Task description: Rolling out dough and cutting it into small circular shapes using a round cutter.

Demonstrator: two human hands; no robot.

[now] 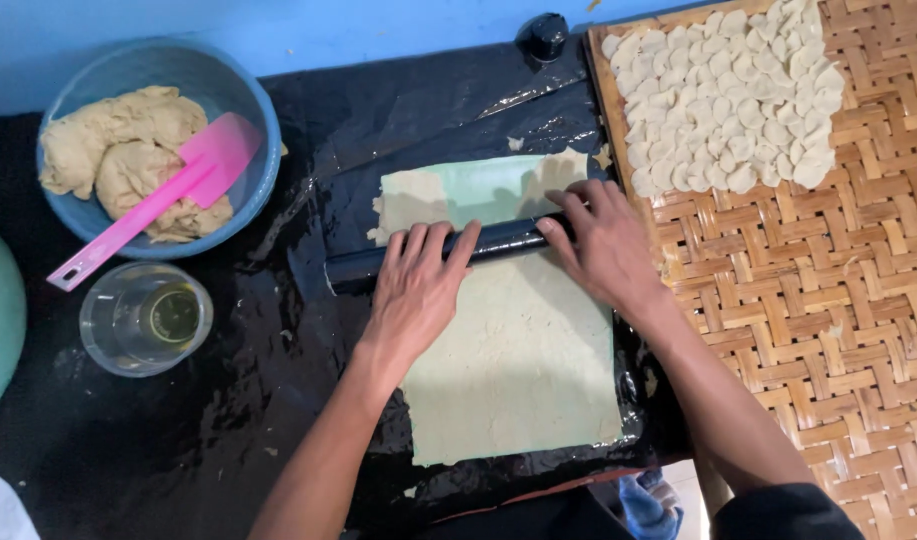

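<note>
Two hands on one dark rolling pin [448,252], both flat. We see the left hand [415,290] with fingers spread, palm down, fingertips resting on top of the pin near its middle. We see the right hand [600,245] also spread and pressed on the pin's right end, fingers pointing left and away. Neither hand pinches or wraps anything.

The pin lies crosswise over a flat rectangular sheet of pale dough [513,360], which sits on a black plastic-covered surface [228,430]. Beyond the pin the dough is thinner and patchy, with a greenish layer showing through.

Left of the sheet we note a blue bowl [248,100] holding lumps of dough [118,150] and a pink spatula [168,195] leaning out over its rim. Just below the bowl stands a clear cup [103,330] with yellowish liquid inside. To the right lies a woven bamboo tray [828,300], carrying a pile of small pale dough pieces [728,100] at its far end. The right forearm crosses the tray's near edge.
</note>
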